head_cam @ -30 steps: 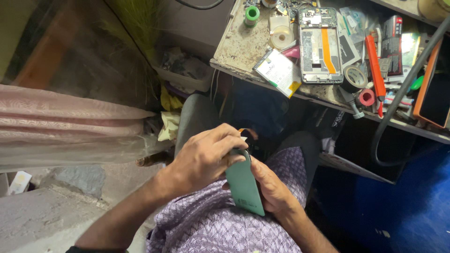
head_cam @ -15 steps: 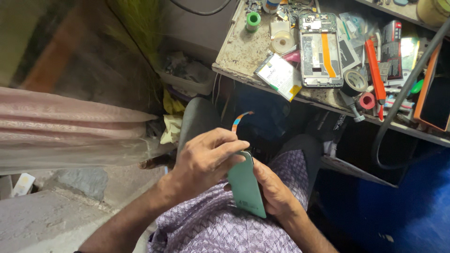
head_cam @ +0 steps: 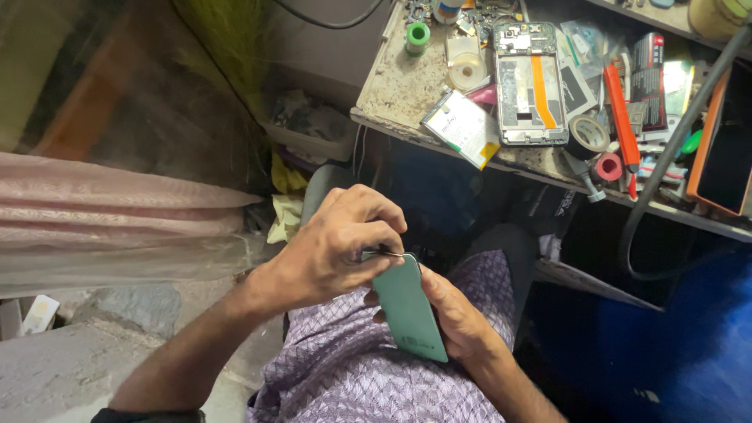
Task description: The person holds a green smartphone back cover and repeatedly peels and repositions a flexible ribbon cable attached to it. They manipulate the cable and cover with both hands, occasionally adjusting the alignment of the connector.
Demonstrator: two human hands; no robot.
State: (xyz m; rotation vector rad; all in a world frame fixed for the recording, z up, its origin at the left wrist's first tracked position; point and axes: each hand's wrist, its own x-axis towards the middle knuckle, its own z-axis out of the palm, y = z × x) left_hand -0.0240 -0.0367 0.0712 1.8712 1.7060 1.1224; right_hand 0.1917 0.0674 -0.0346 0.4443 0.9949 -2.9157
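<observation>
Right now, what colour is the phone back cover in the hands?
Pale green, plain; the phone back cover shows best in the head view.

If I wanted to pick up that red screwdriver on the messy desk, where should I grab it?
Probably the long red handle of the red screwdriver, pinched across its width from above. It lies flat among clutter on the workbench, so its sides are crowded and the thin tip offers little to hold.

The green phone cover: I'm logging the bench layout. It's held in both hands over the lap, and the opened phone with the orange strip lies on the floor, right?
Not quite. The green phone cover is in the left hand and right hand over the lap, but the opened phone lies on the workbench, as the head view shows.
</observation>
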